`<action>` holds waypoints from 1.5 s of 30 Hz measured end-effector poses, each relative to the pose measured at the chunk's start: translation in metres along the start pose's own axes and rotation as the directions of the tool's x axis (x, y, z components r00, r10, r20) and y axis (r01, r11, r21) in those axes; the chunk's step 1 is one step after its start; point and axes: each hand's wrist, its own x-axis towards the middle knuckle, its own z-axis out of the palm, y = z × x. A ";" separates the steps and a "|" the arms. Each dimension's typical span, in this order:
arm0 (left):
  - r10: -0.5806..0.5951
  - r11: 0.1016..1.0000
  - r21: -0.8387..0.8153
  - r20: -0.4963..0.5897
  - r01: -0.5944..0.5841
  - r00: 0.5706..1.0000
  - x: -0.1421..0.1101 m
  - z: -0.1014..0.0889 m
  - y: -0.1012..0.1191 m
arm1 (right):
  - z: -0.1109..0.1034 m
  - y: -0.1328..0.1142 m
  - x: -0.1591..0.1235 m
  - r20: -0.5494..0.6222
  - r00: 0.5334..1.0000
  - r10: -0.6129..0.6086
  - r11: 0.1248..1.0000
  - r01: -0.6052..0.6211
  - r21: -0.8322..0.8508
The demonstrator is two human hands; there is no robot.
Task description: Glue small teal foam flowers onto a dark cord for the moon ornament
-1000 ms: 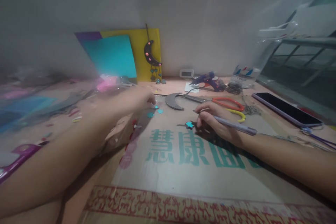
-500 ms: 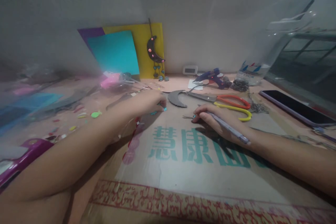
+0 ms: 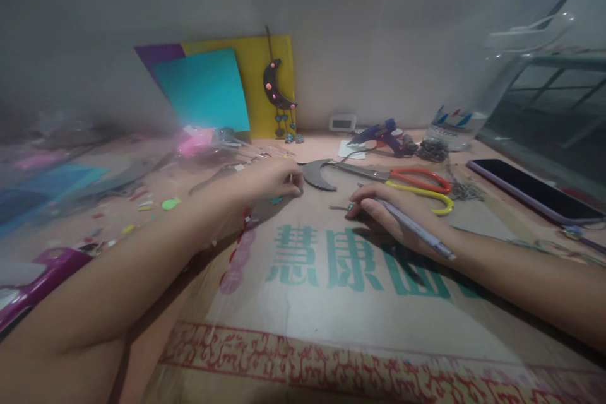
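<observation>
the grey crescent (image 3: 318, 175) lies flat, and just left of it i see the left hand (image 3: 284, 179), fingers curled close; whether they grip anything, i can't tell. right of the crescent and nearer the person, the right hand (image 3: 389, 204) grasps a pale purple pen (image 3: 421, 232), fingertips at a small turquoise piece (image 3: 350, 207). scissors (image 3: 421, 182) lie right of the crescent.

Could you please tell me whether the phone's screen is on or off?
It appears off: the phone lies face up, its front dark all over, with no lit image showing.
</observation>
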 end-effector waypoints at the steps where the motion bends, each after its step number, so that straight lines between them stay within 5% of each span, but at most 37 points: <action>1: 0.005 0.999 -0.036 -0.022 -0.006 1.000 -0.002 -0.001 0.007 | 0.000 0.001 0.000 -0.002 1.000 -0.001 1.000 0.001 0.011; 6: 0.147 0.939 -0.286 -0.173 -0.192 0.974 -0.011 0.013 0.058 | 0.000 0.006 -0.003 -0.032 0.999 0.041 0.992 -0.037 0.120; 11: 0.443 0.824 -0.368 -0.058 -0.431 0.895 -0.014 0.030 0.079 | -0.002 0.012 -0.004 -0.073 0.993 -0.090 0.990 0.098 0.104; 17: 0.364 0.855 -0.386 -0.027 -0.346 0.931 -0.011 0.027 0.064 | -0.005 0.005 -0.003 -0.025 1.000 0.011 0.967 -0.004 0.256; 22: 0.417 0.818 -0.429 -0.017 -0.383 0.909 -0.010 0.036 0.060 | -0.002 0.003 -0.004 0.009 0.999 0.051 0.946 -0.051 0.319; 27: 0.446 0.817 -0.405 -0.006 -0.410 0.895 -0.011 0.036 0.061 | 0.000 -0.004 -0.010 0.111 0.993 0.038 0.977 -0.060 0.203; 34: 0.419 0.854 -0.358 0.040 -0.378 0.907 -0.011 0.032 0.064 | 0.003 -0.009 -0.008 0.086 0.991 0.099 0.994 -0.103 0.046; 45: 0.419 0.849 -0.370 0.038 -0.376 0.907 -0.011 0.033 0.064 | 0.004 -0.005 -0.007 0.099 0.995 0.032 0.999 -0.031 -0.013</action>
